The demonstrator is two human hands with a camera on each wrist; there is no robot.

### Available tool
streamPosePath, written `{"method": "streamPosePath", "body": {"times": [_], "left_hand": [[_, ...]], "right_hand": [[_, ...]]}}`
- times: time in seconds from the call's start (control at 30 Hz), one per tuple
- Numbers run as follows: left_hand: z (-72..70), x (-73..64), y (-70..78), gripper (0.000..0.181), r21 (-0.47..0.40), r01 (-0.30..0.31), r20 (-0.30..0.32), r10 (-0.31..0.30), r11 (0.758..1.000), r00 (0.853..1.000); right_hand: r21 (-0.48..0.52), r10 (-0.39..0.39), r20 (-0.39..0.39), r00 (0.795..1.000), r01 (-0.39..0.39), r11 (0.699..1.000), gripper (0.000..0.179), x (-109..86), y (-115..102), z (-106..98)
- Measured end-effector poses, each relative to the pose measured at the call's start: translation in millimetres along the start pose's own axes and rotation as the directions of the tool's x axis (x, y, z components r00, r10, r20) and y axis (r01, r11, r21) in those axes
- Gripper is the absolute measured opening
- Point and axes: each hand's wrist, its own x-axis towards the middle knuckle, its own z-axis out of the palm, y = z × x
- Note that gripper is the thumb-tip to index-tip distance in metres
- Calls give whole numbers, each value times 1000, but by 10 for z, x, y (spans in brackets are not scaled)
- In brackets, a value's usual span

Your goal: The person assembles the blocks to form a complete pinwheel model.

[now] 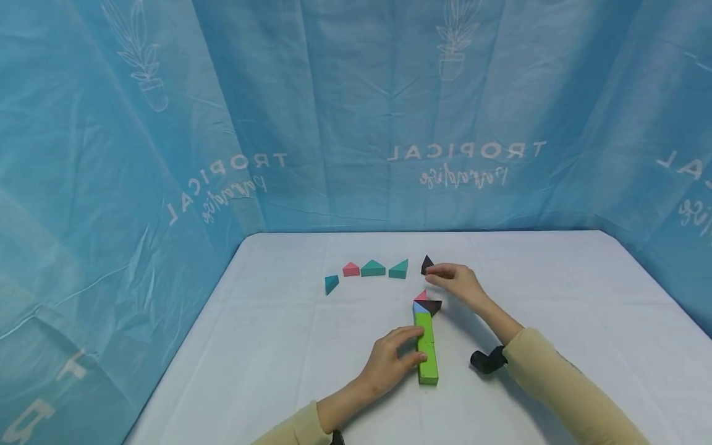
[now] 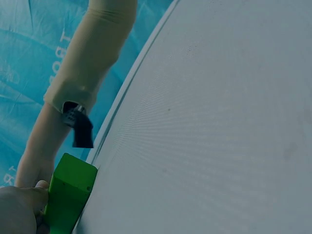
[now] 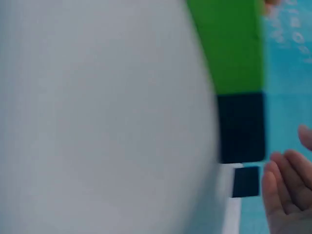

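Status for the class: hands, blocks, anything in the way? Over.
Left hand touching green rectangular blocks. Right hand open beside black triangular block. No obstruction visible.

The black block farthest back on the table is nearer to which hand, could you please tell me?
The right hand: it is just beside the black block, while the left hand is farther off, at the green blocks.

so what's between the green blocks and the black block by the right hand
The head view shows a blue block, another black block and a pink block.
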Motion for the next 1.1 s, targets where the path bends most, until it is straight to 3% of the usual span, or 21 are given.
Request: {"method": "streamPosePath", "body": {"times": [0.1, 0.17, 0.4, 0.73, 1.1], "left_hand": [[-5, 7, 5, 44, -1, 2, -4, -2, 1000, 1000], [-7, 13, 11, 44, -1, 5, -6, -5, 1000, 1000], [-3, 9, 34, 44, -19, 32, 22, -31, 999, 999], [13, -6, 16, 44, -12, 22, 28, -22, 1000, 999], [4, -23, -8, 44, -13, 29, 24, -29, 999, 999]], "right_hand": [[22, -24, -93, 995, 27, 999, 40, 132, -7, -99], [3, -24, -116, 993, 24, 1000, 41, 230, 22, -137], [-67, 69, -58, 996, -73, 995, 50, 439, 193, -87], [-131, 48, -42, 998, -53, 990, 39, 477, 237, -33], [-181, 10, -28, 1000, -15, 983, 39, 529, 207, 5]]}}
